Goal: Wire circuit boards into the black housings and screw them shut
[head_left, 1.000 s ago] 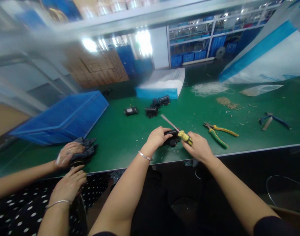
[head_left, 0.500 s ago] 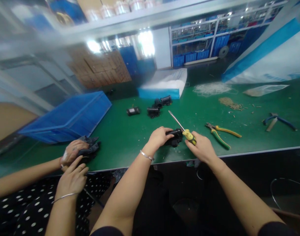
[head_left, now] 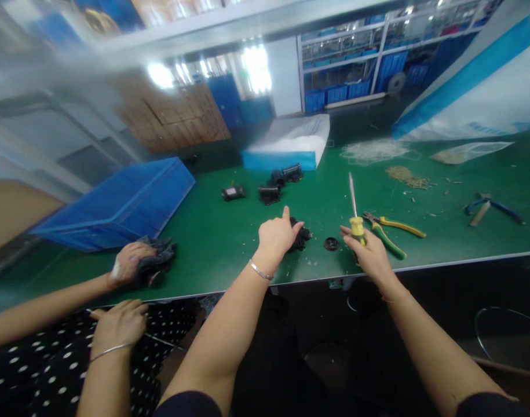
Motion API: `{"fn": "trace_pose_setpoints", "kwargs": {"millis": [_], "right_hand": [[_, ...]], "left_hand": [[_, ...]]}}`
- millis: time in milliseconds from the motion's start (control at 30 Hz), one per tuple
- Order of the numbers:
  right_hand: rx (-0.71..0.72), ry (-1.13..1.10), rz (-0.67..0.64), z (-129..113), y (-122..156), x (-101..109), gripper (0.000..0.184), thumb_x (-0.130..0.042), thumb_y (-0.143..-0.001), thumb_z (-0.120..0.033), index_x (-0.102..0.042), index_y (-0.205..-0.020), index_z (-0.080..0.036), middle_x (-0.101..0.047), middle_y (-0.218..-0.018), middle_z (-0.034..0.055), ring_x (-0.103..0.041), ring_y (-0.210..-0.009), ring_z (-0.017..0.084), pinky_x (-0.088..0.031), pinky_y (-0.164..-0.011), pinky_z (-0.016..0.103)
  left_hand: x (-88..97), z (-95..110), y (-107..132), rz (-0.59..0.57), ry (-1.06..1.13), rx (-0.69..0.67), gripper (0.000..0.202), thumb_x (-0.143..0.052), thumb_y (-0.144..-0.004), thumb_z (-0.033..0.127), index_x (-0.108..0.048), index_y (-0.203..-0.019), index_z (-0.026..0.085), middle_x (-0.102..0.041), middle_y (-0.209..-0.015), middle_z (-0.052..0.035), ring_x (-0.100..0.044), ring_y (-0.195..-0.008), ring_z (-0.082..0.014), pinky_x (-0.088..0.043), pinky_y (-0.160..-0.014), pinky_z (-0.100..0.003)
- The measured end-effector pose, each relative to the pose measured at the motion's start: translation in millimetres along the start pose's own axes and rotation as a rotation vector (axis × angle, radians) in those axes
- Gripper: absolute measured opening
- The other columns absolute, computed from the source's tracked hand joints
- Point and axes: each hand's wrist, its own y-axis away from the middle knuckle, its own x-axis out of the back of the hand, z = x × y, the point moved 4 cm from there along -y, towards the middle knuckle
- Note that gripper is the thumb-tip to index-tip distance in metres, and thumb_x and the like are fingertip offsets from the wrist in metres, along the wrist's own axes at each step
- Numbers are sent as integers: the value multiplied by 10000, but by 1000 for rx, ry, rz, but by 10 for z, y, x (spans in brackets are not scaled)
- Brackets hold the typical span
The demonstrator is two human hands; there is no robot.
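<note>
My left hand (head_left: 277,234) rests at the front of the green table, gripping a black plastic fitting (head_left: 301,237) that it partly hides; its index finger points away from me. A small round black cap (head_left: 331,244) lies flat on the table between my hands. My right hand (head_left: 369,249) is closed round the yellow-and-black handle of a screwdriver (head_left: 354,205), whose blade points up and away. Just beyond that hand are pliers (head_left: 388,230) with green and yellow handles. Further back sit several more black fittings (head_left: 270,194).
At the left, a co-worker's hands (head_left: 132,260) handle a dark part beside a blue bin (head_left: 117,202). A white-and-blue bag (head_left: 286,145) lies at the back. On the right are small pins (head_left: 406,176), clear rings (head_left: 373,150) and blue-handled pliers (head_left: 493,208).
The round cap now lies apart from the fitting. My right hand has moved right with the screwdriver, which stands more upright. My left hand has turned on the fitting, index finger extended.
</note>
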Motion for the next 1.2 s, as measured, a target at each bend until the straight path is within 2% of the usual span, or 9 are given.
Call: {"fn": "trace_pose_setpoints", "kwargs": {"millis": [67,167,300,400,500,667,800,933,1200], "right_hand": [[-48,-117,47,-22,7,42,368,-560,-811,-393,-615,-1064,-131,-665,-1071,137,-642,-892,227,-496,-796,377],[-163,-193,-8,-110,146,81,307,-579,-814,-433,-597,-903,-140,-658,-762,62,-570,-546,134,-464,-529,268],[-393,-305,-249,-194,530,62,284,-609,-800,-447,-544,-870,-179,-545,-632,-30,-435,-427,78,-337,-394,208],[-552,-487,-385,-209,846,16,273,-560,-848,-426,-552,-1006,-204,-553,-773,-15,-473,-543,76,-374,-452,190],[-637,-594,-410,-198,1093,-21,270,-538,-871,-419,-562,-1046,-215,-542,-854,1,-500,-640,90,-419,-502,191],[-725,-687,-498,-159,1364,-140,354,-565,-856,-419,-526,-1158,-239,-564,-991,46,-442,-523,57,-314,-366,167],[-810,-741,-528,-93,1463,-226,294,-527,-879,-455,-564,-1052,-220,-576,-902,34,-304,-445,9,-144,-343,133],[-854,-808,-519,-41,1466,-283,278,-511,-890,-464,-578,-933,-197,-553,-855,14,-295,-435,-4,-112,-349,128],[-1084,-1184,-565,39,1442,-339,322,-476,-902,-452,-577,-1088,-209,-483,-765,-16,-171,-405,-20,-60,-327,115]], "left_hand": [[80,-10,-18,80,39,-16,624,-292,-899,588,-453,-1360,198,-663,-901,-153,-617,-901,-289,-463,-798,-399],[74,-35,-56,174,183,-157,436,-358,-918,504,-628,-1176,280,-584,-1183,-100,-496,-1138,-258,-402,-967,-395],[-199,-52,-103,1,352,-346,306,-484,-885,453,-722,-975,283,-452,-1377,-5,-366,-1259,-227,-293,-1098,-367],[-310,-78,-119,-60,360,-286,434,-391,-904,518,-736,-893,254,-574,-1192,-31,-492,-1092,-202,-374,-1015,-341],[-293,-90,-111,-38,279,-138,556,-323,-888,602,-732,-817,232,-604,-1022,-64,-537,-959,-207,-438,-879,-337],[-286,-42,-92,81,231,-66,479,-445,-844,596,-700,-705,216,-606,-1021,-75,-483,-1049,-273,-428,-862,-393],[-418,-59,-144,127,450,-7,372,-526,-826,528,-662,-703,205,-604,-1040,-47,-543,-961,-195,-443,-848,-313],[-523,-76,-200,133,596,37,373,-519,-829,486,-601,-618,189,-635,-840,-33,-580,-833,-152,-443,-783,-259],[-612,-109,-210,63,579,182,431,-448,-830,473,-522,-520,183,-629,-640,-26,-551,-640,-138,-377,-602,-243]]}}
